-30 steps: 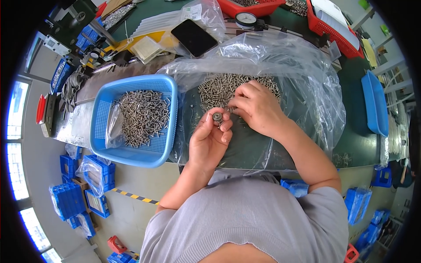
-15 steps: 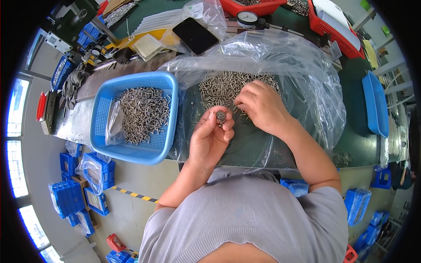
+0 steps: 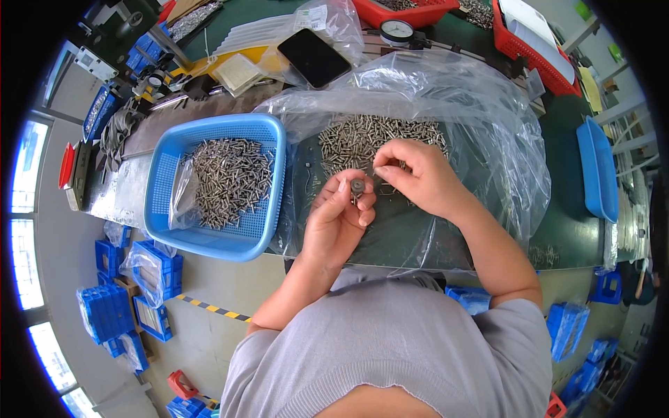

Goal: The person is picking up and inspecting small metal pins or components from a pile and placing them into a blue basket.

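Note:
My left hand [image 3: 333,212] is closed around a small round grey metal piece [image 3: 357,187] with a hole in its face, held upright between thumb and fingers. Just to its right, thumb and forefinger of my right hand [image 3: 425,180] are pinched together. Whatever sits in that pinch is too small to make out. Behind both hands, a heap of short metal pins [image 3: 359,139] is spread on a clear plastic bag [image 3: 498,150]. A few loose pins lie under my right hand, partly hidden by it.
At left stands a blue plastic basket [image 3: 155,191] holding many similar pins. A black phone [image 3: 313,57], a dial gauge [image 3: 396,30] and red trays [image 3: 519,47] line the back. A blue tray [image 3: 596,167] is at the right edge of the green table [image 3: 568,230].
My right hand has drawn back slightly from the heap, its thumb and forefinger now pinched nearer the round piece. My left hand has shifted a little to the right.

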A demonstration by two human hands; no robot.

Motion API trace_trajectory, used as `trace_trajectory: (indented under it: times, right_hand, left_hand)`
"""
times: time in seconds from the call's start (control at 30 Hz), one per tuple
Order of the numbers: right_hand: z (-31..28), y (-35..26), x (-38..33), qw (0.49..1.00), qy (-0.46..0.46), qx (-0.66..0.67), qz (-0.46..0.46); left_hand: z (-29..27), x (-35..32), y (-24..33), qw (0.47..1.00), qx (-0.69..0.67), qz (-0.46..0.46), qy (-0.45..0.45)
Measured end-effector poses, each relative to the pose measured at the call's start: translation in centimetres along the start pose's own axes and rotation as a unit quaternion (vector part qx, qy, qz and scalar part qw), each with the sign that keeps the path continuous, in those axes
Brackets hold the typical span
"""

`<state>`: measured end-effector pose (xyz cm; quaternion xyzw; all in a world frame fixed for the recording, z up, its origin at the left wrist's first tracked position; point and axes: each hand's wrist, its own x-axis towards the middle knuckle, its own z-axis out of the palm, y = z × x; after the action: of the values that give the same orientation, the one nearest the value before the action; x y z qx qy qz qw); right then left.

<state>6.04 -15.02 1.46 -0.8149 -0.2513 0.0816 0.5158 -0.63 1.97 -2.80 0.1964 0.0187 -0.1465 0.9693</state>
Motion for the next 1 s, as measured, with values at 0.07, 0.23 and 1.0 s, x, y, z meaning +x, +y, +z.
trace_trajectory:
  times: [0.07,0.23,1.0]
  right_hand:
    - [0.3,-0.1,-0.1,0.991,-0.017,0.135,0.017]
    - [0.9,0.5,0.0,0.972,-0.033,0.23,-0.027]
    - [-0.1,-1.7,-0.3,0.994,-0.009,0.107,-0.008]
  left_hand:
    - [-0.1,0.0,0.0,1.0,0.013,-0.006,0.004]
    - [0.1,0.0,-0.1,0.999,0.026,-0.013,0.015]
    - [0.1,0.0,0.0,0.999,0.039,-0.01,0.016]
